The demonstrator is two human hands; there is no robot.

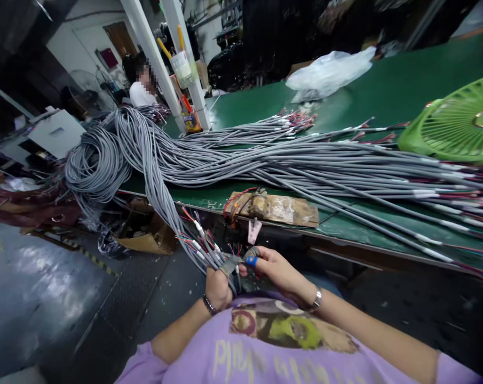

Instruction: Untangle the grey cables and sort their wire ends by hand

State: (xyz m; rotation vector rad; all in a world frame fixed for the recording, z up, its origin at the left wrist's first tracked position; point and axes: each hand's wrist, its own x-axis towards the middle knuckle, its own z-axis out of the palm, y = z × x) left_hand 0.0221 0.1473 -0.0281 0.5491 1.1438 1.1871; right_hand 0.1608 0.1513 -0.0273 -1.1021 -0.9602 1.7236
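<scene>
In the head view, my left hand is closed around a bundle of grey cables close to its stripped ends, where thin coloured wires fan out. Across the bundle lies a dull grey strip, perhaps tape, stretching toward my right hand. My right fingers pinch the far part of that strip; a blue wrap shows on one finger. The lower cable ends are partly hidden behind my left hand and the strip.
Many more grey cables lie along the green table. A wooden board with a taped device sits at the table's near edge, a pink clip below it. A green fan stands right; a cardboard box is below left.
</scene>
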